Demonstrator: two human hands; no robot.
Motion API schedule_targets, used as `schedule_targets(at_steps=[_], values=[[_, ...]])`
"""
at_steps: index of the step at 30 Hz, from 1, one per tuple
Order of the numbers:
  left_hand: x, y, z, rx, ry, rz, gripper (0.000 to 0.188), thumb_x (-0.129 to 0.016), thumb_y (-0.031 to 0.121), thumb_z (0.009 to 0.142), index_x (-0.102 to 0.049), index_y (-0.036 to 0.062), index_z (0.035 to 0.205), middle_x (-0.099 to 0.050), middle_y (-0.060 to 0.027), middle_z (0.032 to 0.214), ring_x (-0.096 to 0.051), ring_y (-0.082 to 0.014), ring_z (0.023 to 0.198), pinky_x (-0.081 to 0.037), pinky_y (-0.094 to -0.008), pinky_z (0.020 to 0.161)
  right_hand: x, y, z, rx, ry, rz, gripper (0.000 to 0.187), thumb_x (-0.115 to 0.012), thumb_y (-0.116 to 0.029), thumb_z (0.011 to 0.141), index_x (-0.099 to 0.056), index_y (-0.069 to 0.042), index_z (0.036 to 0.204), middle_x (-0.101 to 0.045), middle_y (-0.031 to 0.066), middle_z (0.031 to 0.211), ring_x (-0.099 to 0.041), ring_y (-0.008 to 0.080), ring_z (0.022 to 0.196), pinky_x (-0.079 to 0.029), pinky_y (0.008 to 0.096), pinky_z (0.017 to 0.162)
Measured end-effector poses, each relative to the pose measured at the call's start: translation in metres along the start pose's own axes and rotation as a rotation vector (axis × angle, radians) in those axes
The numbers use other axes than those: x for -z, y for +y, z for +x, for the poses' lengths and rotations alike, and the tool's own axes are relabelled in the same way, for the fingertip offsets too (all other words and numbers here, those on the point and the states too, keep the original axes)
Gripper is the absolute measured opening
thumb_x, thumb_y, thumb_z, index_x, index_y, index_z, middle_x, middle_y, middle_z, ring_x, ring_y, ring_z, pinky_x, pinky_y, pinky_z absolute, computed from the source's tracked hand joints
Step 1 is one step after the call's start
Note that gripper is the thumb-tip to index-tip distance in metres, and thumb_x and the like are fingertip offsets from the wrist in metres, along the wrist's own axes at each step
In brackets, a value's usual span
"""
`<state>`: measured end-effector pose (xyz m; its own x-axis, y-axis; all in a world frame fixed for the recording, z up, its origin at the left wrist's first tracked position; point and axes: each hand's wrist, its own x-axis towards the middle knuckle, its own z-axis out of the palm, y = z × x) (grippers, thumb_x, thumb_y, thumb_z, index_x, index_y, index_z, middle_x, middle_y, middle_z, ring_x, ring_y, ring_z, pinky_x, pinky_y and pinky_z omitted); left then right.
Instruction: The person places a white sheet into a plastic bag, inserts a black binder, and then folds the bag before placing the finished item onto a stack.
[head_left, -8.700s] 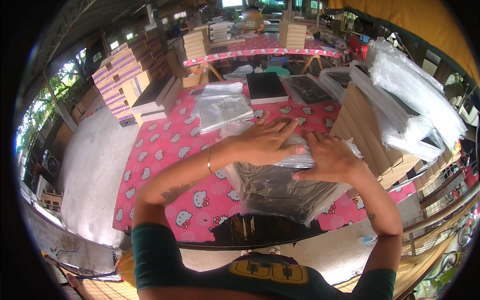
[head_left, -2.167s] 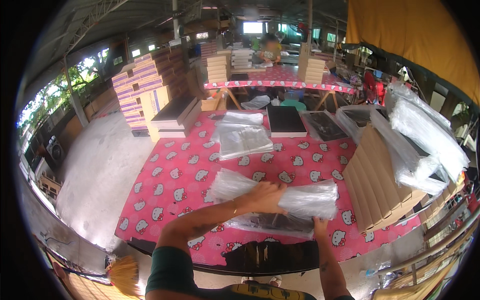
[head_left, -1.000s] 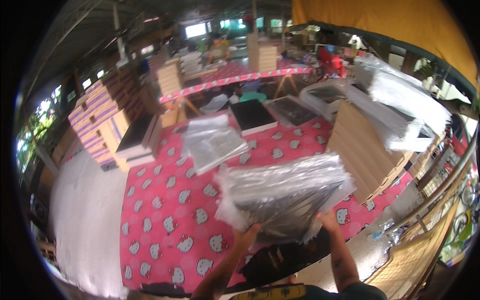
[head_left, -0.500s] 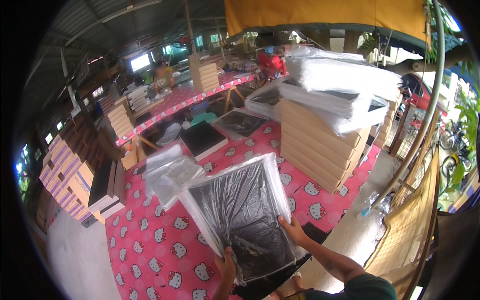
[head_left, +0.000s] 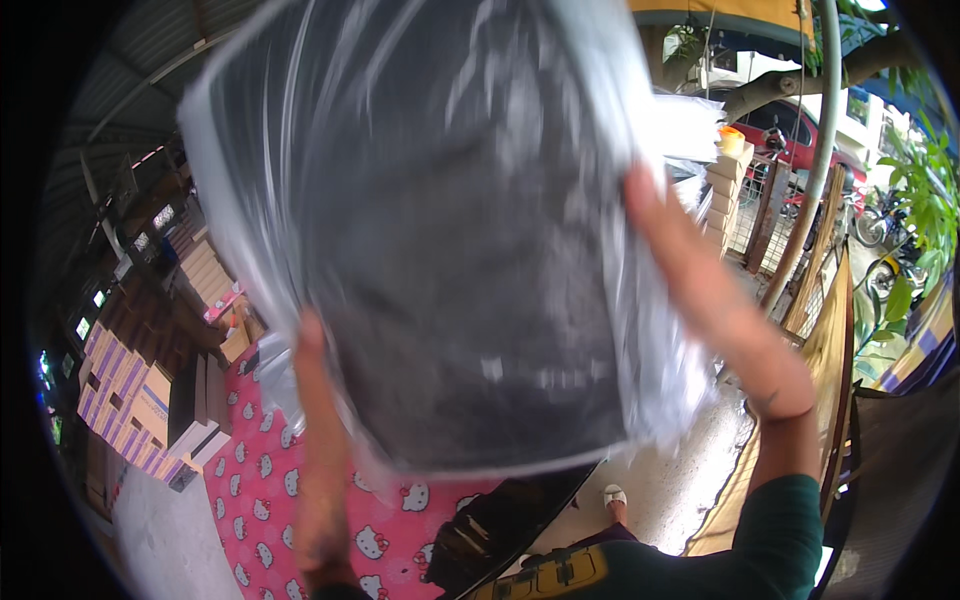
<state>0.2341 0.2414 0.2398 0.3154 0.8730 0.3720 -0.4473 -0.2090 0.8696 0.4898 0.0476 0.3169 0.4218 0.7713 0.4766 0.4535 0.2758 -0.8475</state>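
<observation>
A flat black rectangular box in clear plastic wrap (head_left: 470,270) is held up close in front of me, filling the middle of the view. My left hand (head_left: 312,350) grips its left edge, with the thumb on the near face. On the right edge, my right hand (head_left: 665,215) is closed in the same way, somewhat blurred by motion. The fingers behind the box are hidden. Below it lies the pink cat-print tablecloth (head_left: 240,500), with black sheeting (head_left: 490,525) at its near right edge. Loose clear plastic bags (head_left: 283,385) show partly past my left forearm.
Purple-and-white cartons (head_left: 115,380) are stacked at the left, beside black-topped boxes (head_left: 198,410). Brown boxes (head_left: 728,185) and white wrapped goods (head_left: 690,125) stand beyond the right side. A curved pole (head_left: 822,130) and a tan mesh screen (head_left: 825,320) border the right.
Both hands have lifted the wrapped black box off the table and brought it up close, so it now hides most of the table and the stack behind.
</observation>
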Motion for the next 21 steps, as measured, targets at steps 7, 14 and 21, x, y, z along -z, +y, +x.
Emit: schedule_targets(at_steps=[7,14,21], values=[[-0.216,0.104,0.172,-0.203,-0.119,0.488,0.058,-0.055,0.043,0.091,-0.048,0.0046,0.134,-0.048,-0.0117,0.134,-0.047,-0.0187,0.121,-0.038,-0.0296,0.100,0.183,-0.025,0.230,-0.101,-0.418,0.761,0.030,-0.049,-0.039,0.096,-0.059,-0.010,0.092,-0.059,0.0021,0.075,-0.056,0.0103,0.056,-0.047,0.0223,0.046],[-0.247,0.058,0.289,-0.361,-0.888,0.591,0.043,-0.040,0.027,0.100,-0.046,0.0010,0.135,-0.043,-0.0058,0.143,-0.036,-0.0162,0.133,-0.026,-0.0287,0.112,0.248,0.058,0.304,0.204,-0.557,0.410,0.037,-0.051,-0.040,0.095,-0.053,-0.006,0.107,-0.058,0.0046,0.088,-0.059,0.0176,0.087,-0.050,0.0310,0.077],[-0.301,0.006,0.287,-0.110,-0.515,0.677,0.043,-0.052,0.033,0.095,-0.054,0.0060,0.129,-0.051,-0.0037,0.132,-0.044,-0.0163,0.124,-0.031,-0.0299,0.108,0.276,0.116,0.321,-0.101,-0.319,0.386,0.049,-0.052,-0.047,0.092,-0.052,-0.005,0.118,-0.057,0.0097,0.109,-0.057,0.0242,0.103,-0.047,0.0370,0.089]])
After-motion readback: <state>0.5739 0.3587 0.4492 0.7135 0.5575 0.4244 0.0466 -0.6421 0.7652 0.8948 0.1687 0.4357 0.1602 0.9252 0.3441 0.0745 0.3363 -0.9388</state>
